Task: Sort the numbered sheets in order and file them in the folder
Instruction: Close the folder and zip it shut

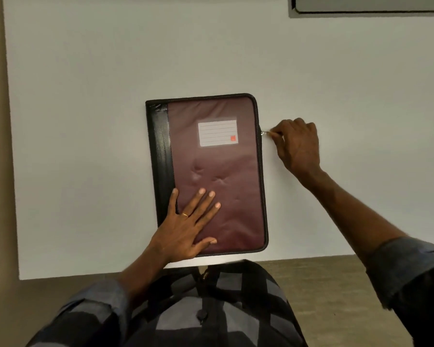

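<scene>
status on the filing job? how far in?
No sheets in view, so sorting can't be judged. The folder lies closed on the table. Left hand presses it flat; right hand pinches the zipper pull, partway along the right edge.

Likely an office: plain white desk point(85, 146), zipped document folder point(211, 176), tan carpet point(336, 296).

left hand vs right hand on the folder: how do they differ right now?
The left hand lies flat, fingers spread, on the folder cover near its lower left; the right hand is curled beside the right edge, pinching the zipper pull. The left hand wears a ring; none shows on the right. Both are bare and touch the folder.
</scene>
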Available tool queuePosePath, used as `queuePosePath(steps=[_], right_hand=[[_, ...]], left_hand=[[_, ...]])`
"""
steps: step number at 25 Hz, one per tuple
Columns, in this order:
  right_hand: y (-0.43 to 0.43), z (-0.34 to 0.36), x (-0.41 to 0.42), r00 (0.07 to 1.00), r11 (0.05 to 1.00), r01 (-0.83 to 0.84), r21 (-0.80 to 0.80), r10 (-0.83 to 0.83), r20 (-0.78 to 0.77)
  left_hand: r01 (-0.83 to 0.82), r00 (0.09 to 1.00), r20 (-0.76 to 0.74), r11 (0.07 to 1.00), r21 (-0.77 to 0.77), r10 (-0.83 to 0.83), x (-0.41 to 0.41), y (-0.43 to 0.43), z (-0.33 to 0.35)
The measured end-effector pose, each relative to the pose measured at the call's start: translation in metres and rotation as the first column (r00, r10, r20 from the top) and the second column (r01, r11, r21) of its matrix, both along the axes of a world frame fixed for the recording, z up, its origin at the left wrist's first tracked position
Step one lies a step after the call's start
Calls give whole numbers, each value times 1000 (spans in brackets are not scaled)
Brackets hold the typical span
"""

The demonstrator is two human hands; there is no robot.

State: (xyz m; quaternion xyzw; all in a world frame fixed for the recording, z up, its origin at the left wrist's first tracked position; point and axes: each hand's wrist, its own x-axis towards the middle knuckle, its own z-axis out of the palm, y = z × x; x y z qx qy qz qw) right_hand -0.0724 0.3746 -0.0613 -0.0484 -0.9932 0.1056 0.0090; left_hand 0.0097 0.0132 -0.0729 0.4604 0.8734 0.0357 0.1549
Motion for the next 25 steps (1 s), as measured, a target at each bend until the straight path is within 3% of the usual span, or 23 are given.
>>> queuePosePath(steps=[3, 6, 9, 12, 15, 20, 25], right_hand=[[10, -3, -67, 996, 994, -86, 70, 87, -20], [11, -1, -122, 943, 937, -317, 147, 328, -52], [4, 4, -170, 786, 774, -592, 224, 616, -51], [-22, 7, -204, 613, 596, -765, 243, 790, -11], [-67, 4, -221, 516, 504, -837, 214, 857, 2], [-149, 3, -246, 448, 450, -887, 100, 893, -45], [-174, 0, -247, 444, 443, -891, 100, 896, -12]], left_hand=[[-6, 1000, 8, 1000, 10, 6, 1, -1, -3], [-12, 1000, 21, 999, 46, 11, 1, -2, -6], [-18, 1000, 15, 997, 73, 17, 1, -2, -8], [-16, 1000, 18, 995, 94, 14, 1, -2, -8], [-15, 1000, 14, 995, 99, 14, -1, -2, -7], [-24, 999, 33, 994, 104, 20, -2, -1, -6], [-56, 998, 48, 990, 130, 50, -1, -1, -5]])
